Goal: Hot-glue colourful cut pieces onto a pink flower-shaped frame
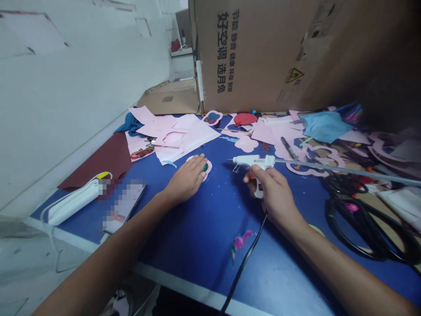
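My left hand point(187, 179) lies flat, palm down, over a small scalloped pink paper cutout point(208, 171) on the blue table. A shiny green bit point(205, 167) shows beside its fingers, and the rest of the cutout is hidden beneath the hand. My right hand point(276, 188) is wrapped round the handle of a white glue gun point(246, 160), held above the table with its nozzle pointing left toward the cutout. A long translucent glue stick point(342, 168) sticks out of the gun's back. From the handle a black cord point(245, 263) runs down toward me.
Pink paper sheets point(189, 127) and cut scraps spread along the back. Large black-handled scissors point(332, 228) lie at right, near a light-blue cloth piece point(325, 126). A phone point(130, 206) and a white power strip point(75, 202) sit left. A cardboard box point(263, 57) stands behind.
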A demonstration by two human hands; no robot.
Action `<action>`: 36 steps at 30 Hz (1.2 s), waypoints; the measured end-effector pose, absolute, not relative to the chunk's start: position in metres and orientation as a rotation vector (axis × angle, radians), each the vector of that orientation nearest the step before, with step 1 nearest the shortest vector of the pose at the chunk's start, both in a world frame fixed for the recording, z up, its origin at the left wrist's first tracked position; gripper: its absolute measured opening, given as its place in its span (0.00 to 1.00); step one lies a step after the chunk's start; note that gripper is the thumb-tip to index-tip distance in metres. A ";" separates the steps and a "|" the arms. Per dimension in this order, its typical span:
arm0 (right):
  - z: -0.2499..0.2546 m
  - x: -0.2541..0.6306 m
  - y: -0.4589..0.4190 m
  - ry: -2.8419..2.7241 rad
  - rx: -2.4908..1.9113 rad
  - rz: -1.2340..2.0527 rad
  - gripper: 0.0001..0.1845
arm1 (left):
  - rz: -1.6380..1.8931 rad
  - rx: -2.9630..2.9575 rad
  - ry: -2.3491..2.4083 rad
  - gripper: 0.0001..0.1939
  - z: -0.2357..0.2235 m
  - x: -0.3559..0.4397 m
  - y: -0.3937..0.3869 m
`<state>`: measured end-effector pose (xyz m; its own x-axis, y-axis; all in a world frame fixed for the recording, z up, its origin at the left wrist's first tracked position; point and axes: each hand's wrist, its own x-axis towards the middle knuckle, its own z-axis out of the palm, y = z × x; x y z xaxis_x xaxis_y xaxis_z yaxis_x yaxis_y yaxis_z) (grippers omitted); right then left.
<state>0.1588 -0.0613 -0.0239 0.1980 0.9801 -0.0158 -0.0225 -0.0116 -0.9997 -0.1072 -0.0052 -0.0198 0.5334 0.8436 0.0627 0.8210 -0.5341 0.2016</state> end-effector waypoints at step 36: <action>-0.029 0.161 -0.060 -1.070 -1.295 1.119 0.25 | 0.063 2.665 1.490 0.33 -0.035 -0.107 -0.003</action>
<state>0.1609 -0.0602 -0.0287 0.1571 0.9871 -0.0314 -0.0122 -0.0298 -0.9995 -0.1070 -0.0031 -0.0351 0.5241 0.8516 -0.0069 0.8481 -0.5211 0.0962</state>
